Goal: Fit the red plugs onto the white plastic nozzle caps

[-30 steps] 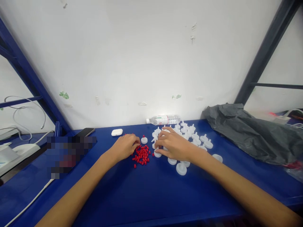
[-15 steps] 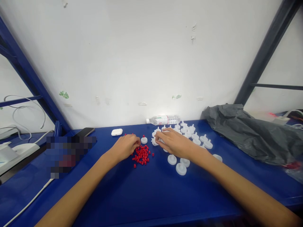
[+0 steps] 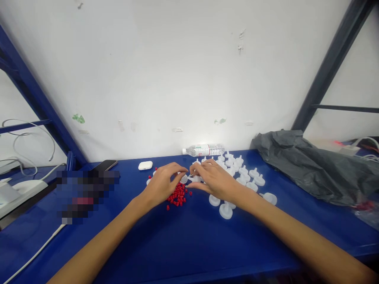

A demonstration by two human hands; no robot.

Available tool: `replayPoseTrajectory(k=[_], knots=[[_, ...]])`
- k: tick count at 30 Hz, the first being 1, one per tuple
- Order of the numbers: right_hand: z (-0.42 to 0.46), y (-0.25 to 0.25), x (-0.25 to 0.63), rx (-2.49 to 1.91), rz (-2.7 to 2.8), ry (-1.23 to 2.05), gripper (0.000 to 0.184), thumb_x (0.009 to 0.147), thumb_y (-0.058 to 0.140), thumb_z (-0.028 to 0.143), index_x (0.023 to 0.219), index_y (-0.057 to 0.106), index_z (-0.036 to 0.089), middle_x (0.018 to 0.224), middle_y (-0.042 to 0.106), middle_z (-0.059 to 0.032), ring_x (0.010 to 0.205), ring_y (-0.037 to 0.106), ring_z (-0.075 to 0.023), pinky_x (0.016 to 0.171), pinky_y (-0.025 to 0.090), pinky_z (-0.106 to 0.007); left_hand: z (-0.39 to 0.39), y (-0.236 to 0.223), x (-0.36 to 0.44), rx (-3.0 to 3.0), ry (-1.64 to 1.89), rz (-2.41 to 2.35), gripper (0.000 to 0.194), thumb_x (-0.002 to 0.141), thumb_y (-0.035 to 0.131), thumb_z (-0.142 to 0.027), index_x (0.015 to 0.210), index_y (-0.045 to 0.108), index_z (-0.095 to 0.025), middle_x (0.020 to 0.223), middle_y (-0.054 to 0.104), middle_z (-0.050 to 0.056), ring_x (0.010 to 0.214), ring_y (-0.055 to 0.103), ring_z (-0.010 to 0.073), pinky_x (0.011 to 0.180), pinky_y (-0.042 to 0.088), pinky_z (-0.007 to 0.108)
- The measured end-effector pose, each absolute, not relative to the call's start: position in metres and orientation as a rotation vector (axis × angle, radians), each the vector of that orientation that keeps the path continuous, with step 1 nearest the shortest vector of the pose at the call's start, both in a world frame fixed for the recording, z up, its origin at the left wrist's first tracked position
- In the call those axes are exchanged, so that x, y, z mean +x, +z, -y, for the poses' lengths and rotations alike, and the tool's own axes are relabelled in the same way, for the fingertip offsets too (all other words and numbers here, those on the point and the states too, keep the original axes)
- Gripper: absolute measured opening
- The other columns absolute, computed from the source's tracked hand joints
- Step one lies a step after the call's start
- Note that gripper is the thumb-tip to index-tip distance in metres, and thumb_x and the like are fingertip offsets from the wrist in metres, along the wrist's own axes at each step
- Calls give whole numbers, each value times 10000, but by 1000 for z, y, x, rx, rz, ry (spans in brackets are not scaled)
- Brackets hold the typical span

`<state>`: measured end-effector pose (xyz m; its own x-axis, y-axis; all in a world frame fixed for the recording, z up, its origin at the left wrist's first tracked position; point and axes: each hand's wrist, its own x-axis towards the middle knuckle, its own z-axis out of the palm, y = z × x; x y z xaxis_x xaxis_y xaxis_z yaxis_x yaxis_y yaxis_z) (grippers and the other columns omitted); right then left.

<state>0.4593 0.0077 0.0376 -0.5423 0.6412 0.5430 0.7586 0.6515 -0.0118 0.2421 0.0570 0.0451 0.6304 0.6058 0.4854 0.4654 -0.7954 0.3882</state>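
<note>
My right hand (image 3: pixel 211 178) is closed on a white plastic spout cap (image 3: pixel 196 179), its narrow tip pointing left toward my other hand. The fingers of my left hand (image 3: pixel 166 180) are pinched just left of that tip; whatever is between them is too small or hidden to make out. Beneath the left hand is a pile of small red caps (image 3: pixel 178 195), partly covered by the fingers. Several more white spout caps (image 3: pixel 243 175) stand spout-up behind and right of my right hand. A few others, such as a white disc-shaped cap (image 3: pixel 226 211), lie nearer me.
A clear plastic bottle (image 3: pixel 204 150) lies along the wall. Left of the pile are a white earbud case (image 3: pixel 145 165) and a phone (image 3: pixel 105 165). A dark grey plastic bag (image 3: pixel 308 169) covers the right side of the blue table (image 3: pixel 189 244). A white cable (image 3: pixel 35 252) runs along the left.
My left hand has risen from the red pile and shifted right, close to my right hand. The right hand now holds a white spout cap tilted toward the left fingers.
</note>
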Motion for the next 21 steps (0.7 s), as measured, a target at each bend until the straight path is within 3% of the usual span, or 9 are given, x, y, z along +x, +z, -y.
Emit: replayPoseTrajectory(k=[8,13,16,21], knots=[[-8,38,459,-1097,2346,-334,189,1015,544,398,1053,441,244,952,711,3,800,684,-182,995,402,-413,-44,49,250,2296,861,-867,182,955,587,-295,1003,753,-237,873,784,-12,655,667,131,532,456,214],[-5,39,458,-1136,2290,-287,231,1008,553,441,1057,451,240,873,711,2,803,693,-192,998,410,-408,-47,48,250,2126,912,-799,182,943,586,-314,994,720,-203,967,772,27,827,733,177,671,575,253],[-5,39,458,-1163,2260,-260,255,1003,546,477,1055,461,242,877,716,-9,827,692,-206,1020,401,-440,-47,49,251,2049,916,-753,179,931,594,-311,984,711,-186,946,761,38,814,746,185,758,614,307],[-5,38,457,-1178,2225,-229,276,1002,526,508,1051,467,244,865,695,-5,800,681,-206,1027,406,-463,-45,50,252,2009,917,-763,183,928,602,-326,969,702,-178,920,759,47,760,753,186,738,628,324]])
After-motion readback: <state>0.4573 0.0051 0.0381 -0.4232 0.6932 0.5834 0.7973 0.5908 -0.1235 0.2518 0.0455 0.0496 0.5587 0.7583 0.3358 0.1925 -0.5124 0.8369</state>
